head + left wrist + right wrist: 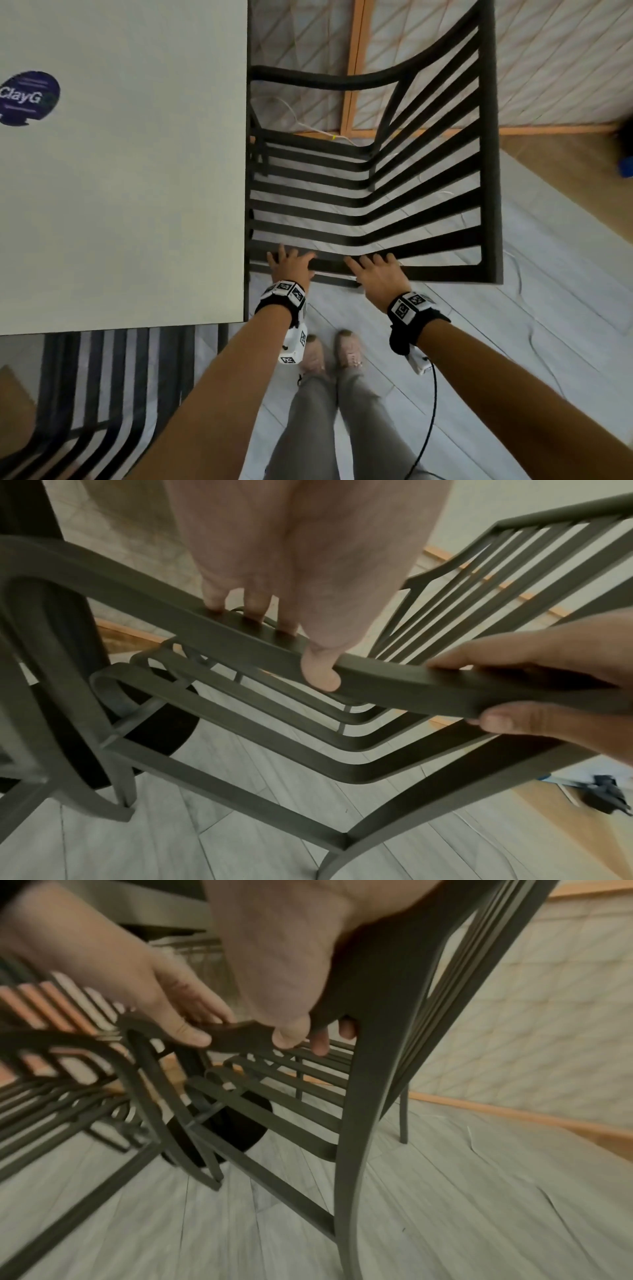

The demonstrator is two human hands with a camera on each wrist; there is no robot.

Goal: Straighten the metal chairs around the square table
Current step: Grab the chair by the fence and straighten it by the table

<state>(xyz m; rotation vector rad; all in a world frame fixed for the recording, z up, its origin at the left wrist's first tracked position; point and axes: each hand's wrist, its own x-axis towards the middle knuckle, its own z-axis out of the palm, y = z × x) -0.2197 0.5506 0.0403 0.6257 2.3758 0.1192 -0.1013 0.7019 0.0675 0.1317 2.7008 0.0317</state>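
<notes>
Both hands are wrapped over the same dark bar; the left hand (290,265) has its fingers (255,603) draped over the top and its thumb hooked under the near edge, and the right hand (376,274), just to its right, pinches the bar between curled fingers above and thumb below, as the left wrist view shows plainly; neither hand is slack, and neither holds anything else.

The bar is the near armrest (329,265) of the metal chair (376,192); its long axis runs left to right in the head view, from the table side towards the backrest (488,144) on the right; so the grip sits on the near flank of the chair, and the seat slats spread away to the far side of the fingers.

The chair faces left, its seat front tucked against the right edge of the square table (137,171); the left hand is the one nearer the table, the right the one nearer the backrest.

My reading is that any squaring-up turns on this: a push or pull across the armrest's length shifts the chair far or near along the table edge, while uneven effort between the hands would swing it.

A second chair (102,394) sits under the near edge of the table; the floor (479,359) is pale planking.
</notes>
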